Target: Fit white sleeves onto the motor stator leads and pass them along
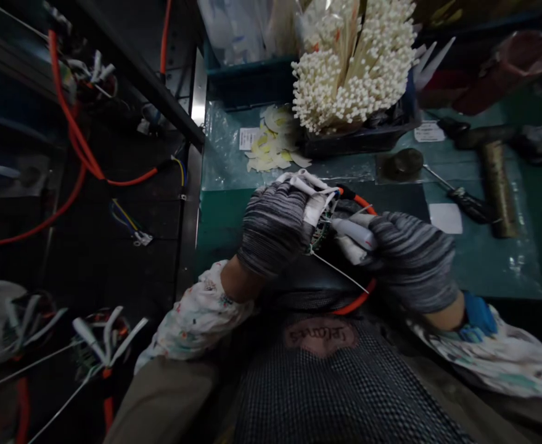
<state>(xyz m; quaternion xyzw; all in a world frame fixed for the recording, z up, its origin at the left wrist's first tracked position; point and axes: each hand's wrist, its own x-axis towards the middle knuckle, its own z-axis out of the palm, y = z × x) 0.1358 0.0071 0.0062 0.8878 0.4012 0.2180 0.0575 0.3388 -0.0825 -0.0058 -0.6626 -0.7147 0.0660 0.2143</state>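
My left hand [275,228], in a grey and black striped knit glove, is closed around a wire-wound assembly [319,234] that looks like a motor stator. White sleeved wires [305,183] bend over its top, and green windings show at its side. My right hand [409,259], gloved alike, is closed by a thick white sleeve [356,234] at the assembly's right; its fingertips are partly hidden. An orange cable [363,202] runs from the assembly and reappears below. A thin white cord [340,271] stretches down to the right from the assembly's lower edge.
Behind my hands, a bin [340,145] holds a bundle of white-tipped sticks [354,80]. Pale cut pieces [273,142] lie left of it. At right are a screwdriver [469,200] and a hammer [497,179]. More wired assemblies [102,336] with orange cables [74,142] sit at left.
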